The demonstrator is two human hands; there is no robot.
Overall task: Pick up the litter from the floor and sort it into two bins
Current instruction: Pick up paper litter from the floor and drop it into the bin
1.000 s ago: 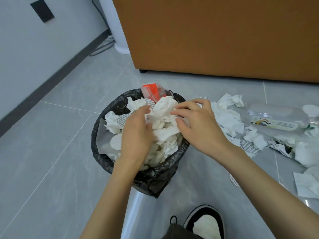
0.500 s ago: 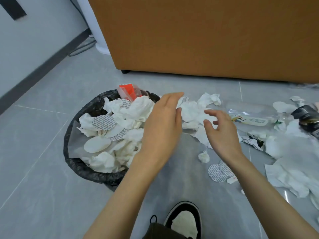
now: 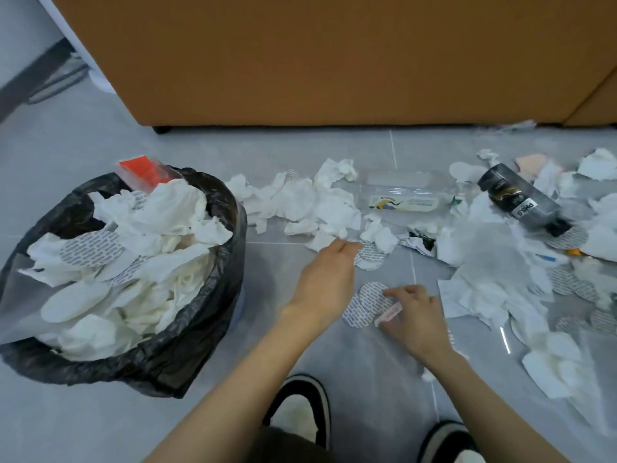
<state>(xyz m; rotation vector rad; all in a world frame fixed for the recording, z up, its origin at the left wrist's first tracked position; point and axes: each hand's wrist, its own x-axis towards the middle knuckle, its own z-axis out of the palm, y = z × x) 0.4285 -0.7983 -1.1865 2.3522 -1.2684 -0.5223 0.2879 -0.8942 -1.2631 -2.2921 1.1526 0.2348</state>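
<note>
- Head view: a round bin lined with a black plastic bag (image 3: 230, 225) stands on the grey tiled floor (image 3: 83, 426) at the left, heaped above its rim with crumpled white tissues (image 3: 167, 225), round white printed seal discs (image 3: 88, 250) and a clear packet with an orange-red insert (image 3: 143, 172) at its far edge.
- Head view: the left hand (image 3: 325, 279) reaches forward over the floor just right of the bin, palm down, fingers extended and loosely together, holding nothing; its fingertips are at the near edge of a strip of crumpled white tissue litter (image 3: 300, 205) and just beside a round printed seal disc (image 3: 370, 257) on the tile.
- Head view: the right hand (image 3: 414, 317) is low on the floor, fingers curled down onto a small overlapping pair of round printed seal discs (image 3: 362, 304); a small pink-and-white paper strip (image 3: 389, 314) lies at its fingertips, and whether it is pinched or only touched I cannot tell.
- Head view: farther right the floor is covered with more white tissues and torn paper (image 3: 490, 272), a flattened clear plastic bottle with a pale label (image 3: 405, 197) and a dark grey cylindrical bottle lying on its side (image 3: 521, 198).
- Head view: a brown upholstered piece of furniture (image 3: 334, 58) stands behind the litter; two black-and-white shoes (image 3: 300, 409) show at the bottom edge.
</note>
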